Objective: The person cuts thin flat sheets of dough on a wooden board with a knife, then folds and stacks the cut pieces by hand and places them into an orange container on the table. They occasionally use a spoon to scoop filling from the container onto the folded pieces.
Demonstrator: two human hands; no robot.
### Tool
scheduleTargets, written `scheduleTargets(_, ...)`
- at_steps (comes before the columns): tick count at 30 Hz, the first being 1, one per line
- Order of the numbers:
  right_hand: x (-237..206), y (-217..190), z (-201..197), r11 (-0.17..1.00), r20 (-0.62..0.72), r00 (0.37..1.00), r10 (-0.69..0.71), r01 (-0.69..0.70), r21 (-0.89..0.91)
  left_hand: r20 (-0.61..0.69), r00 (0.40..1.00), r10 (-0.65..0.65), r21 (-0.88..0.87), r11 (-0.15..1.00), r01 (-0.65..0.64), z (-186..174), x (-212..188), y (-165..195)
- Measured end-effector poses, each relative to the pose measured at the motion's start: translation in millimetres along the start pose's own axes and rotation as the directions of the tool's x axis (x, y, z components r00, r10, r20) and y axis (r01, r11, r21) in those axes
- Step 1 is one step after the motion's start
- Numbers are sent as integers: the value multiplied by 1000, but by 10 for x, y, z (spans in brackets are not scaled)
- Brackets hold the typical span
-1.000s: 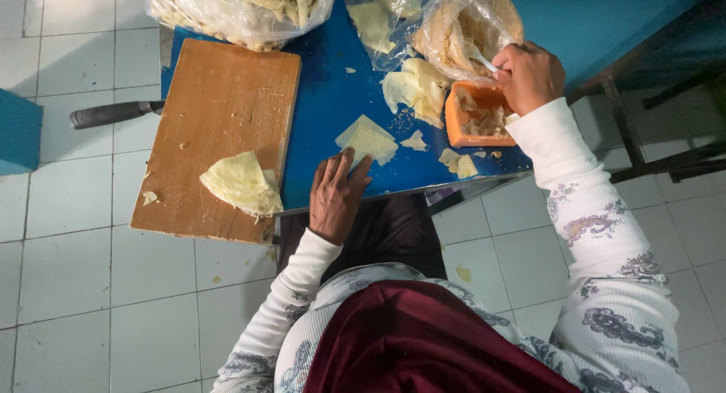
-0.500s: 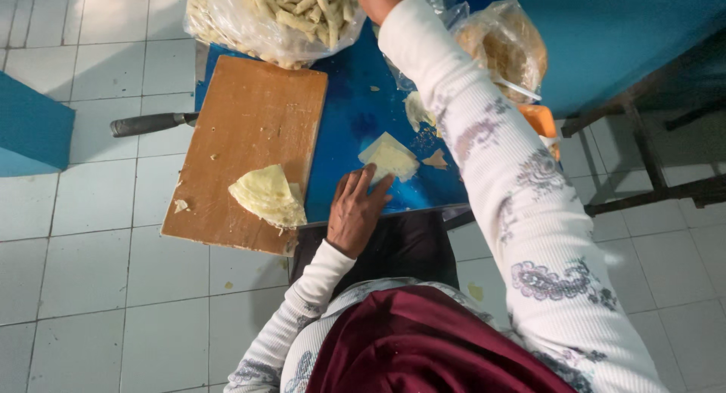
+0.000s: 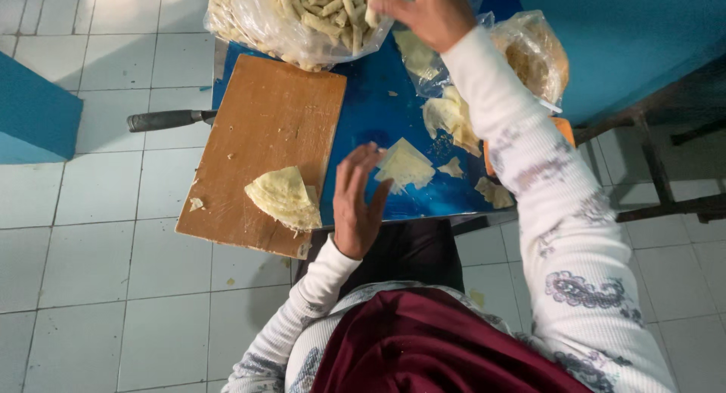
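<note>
You get even, cool daylight and soft shadows on the floor [image 3: 98, 287]; your left hand [image 3: 359, 200] blurs slightly, edges bend a little

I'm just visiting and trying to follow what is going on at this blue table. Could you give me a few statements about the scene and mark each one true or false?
1. The right hand is up at the clear bag of rolled pieces, holding one roll. True.
2. The left hand grips the knife. False: it hovers open over the blue table, beside a flat wrapper piece; the knife handle lies untouched past the board.
3. A folded stack of wrappers lies on the wooden cutting board. True.
4. The cutting board is round. False: it is rectangular.
5. The floor is carpeted. False: it is pale tile.
</note>
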State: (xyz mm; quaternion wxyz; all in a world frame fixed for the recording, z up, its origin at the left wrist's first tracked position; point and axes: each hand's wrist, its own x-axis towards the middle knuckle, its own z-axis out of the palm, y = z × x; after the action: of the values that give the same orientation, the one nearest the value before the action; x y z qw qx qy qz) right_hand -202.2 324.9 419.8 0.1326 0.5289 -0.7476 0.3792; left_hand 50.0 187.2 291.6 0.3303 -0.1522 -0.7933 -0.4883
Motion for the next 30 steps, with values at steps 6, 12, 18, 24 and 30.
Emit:
scheduleTargets(6, -1140, -1196, 226, 933, 42, 944, 326, -328, 149, -38, 973, -228, -362, 910, 199, 53, 146, 231)
scheduleTargets(12, -1681, -1554, 307, 828, -8, 878, 479, -449, 335, 148, 912, -383, -723, 587, 364, 350, -134, 228)
scheduleTargets(18, -2008, -1514, 382, 799, -34, 843, 537, -494, 343, 287, 885, -366, -805, 409, 430, 379, -318, 208)
scheduleTargets(24, -2098, -1404, 401, 566, 129, 779, 614, -549, 615, 383, 866, -321, -800, 354, 485, 376, -366, 166)
scheduleTargets(30, -2057, -1483, 393, 641, 63, 789, 611, -541, 545, 395, 862, -316, -803, 337, 492, 406, -347, 110)
